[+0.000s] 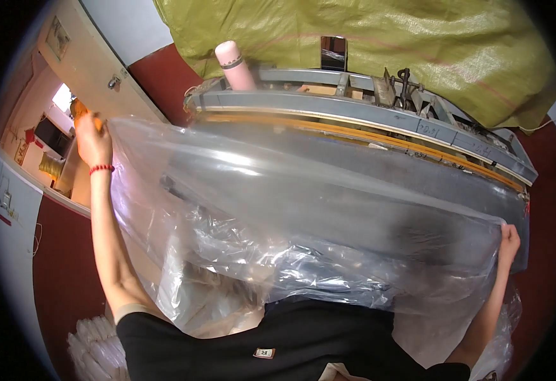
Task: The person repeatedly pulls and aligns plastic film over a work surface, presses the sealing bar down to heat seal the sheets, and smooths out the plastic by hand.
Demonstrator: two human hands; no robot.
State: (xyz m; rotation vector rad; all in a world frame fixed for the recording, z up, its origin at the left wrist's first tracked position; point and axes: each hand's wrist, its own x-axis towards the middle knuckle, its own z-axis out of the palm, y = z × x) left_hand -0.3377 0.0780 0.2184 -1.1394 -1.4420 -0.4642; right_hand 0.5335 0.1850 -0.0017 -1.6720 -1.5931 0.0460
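Observation:
A large clear plastic sheet [329, 184] is stretched between my raised hands, over a dark worktop and in front of my body. At the far left, my left hand [94, 143] is closed on the sheet's upper corner, with a red bead bracelet at the wrist. An orange thing [80, 114] shows at its fingertips; its kind is too unclear to name. My right hand [510, 241], lower and far right, pinches the opposite end of the upper edge. Below, the film hangs in shiny crumpled folds against my black shirt.
Behind the sheet runs a long grey metal frame [367, 113] with yellow strips, carrying a pink bottle [235, 68] and metal clamps [405, 89]. An olive woven tarp [418, 38] hangs beyond. A door [94, 63] stands at left; bundled clear plastic [97, 349] lies lower left.

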